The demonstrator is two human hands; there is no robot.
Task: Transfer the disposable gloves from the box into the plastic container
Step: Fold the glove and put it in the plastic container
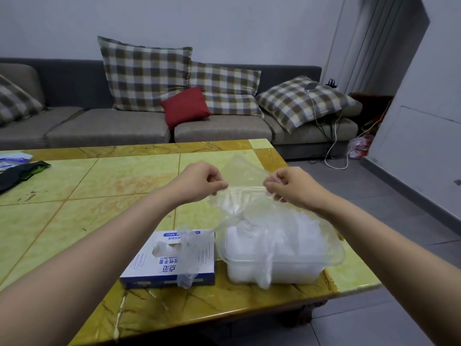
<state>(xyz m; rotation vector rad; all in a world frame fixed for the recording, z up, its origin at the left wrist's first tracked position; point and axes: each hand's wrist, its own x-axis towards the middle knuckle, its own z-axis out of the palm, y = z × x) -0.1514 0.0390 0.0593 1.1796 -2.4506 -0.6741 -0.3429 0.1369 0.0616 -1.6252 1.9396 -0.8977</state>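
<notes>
A blue and white glove box (154, 268) lies flat near the table's front edge, and a clear glove (185, 260) trails out of its slot. To its right stands a clear plastic container (331, 255) heaped with several crumpled gloves. Above the container, my left hand (199, 181) and my right hand (289, 186) each pinch one edge of a thin transparent glove (239, 171), stretched between them in the air. Its lower part hangs down toward the container.
The yellow-green marble table (99, 186) has dark cloth (17, 173) and a bag at its far left. A grey sofa (112, 126) with checked pillows and a red cushion (185, 107) stands behind. Cables trail on the floor at right.
</notes>
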